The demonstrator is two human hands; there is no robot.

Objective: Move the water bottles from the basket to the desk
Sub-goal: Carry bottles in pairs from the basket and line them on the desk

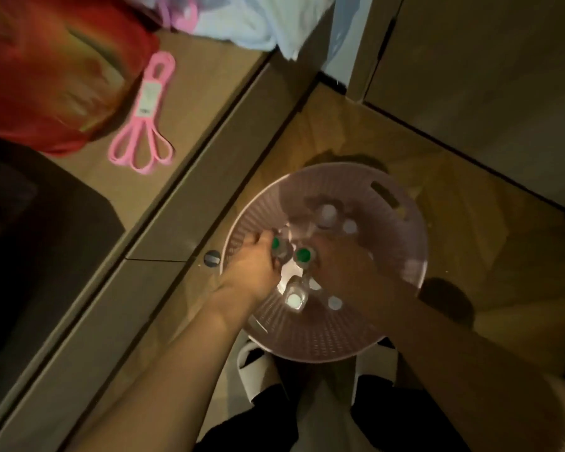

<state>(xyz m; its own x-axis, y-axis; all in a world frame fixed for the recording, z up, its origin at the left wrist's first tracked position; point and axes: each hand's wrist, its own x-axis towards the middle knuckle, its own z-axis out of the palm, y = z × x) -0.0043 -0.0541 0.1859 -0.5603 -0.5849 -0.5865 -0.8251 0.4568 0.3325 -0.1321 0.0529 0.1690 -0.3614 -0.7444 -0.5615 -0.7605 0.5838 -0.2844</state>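
Inside pink basket (405,282), upright water bottles (294,300), both hands (255,269) clasping green-capped bottles (302,255)

Basket (402,272): mauve-pink, ribbed w/ perforated walls. Inside it: 2 green caps (302,255), rest white caps (293,300). Left of basket: pink bands (144,125), red cloth (46,70).

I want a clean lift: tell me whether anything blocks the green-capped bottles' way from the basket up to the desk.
Nothing visible does. The left hand and right hand sit at the green-capped bottles in the open-topped basket. The near desk edge is bare; a pink band bundle lies further in.
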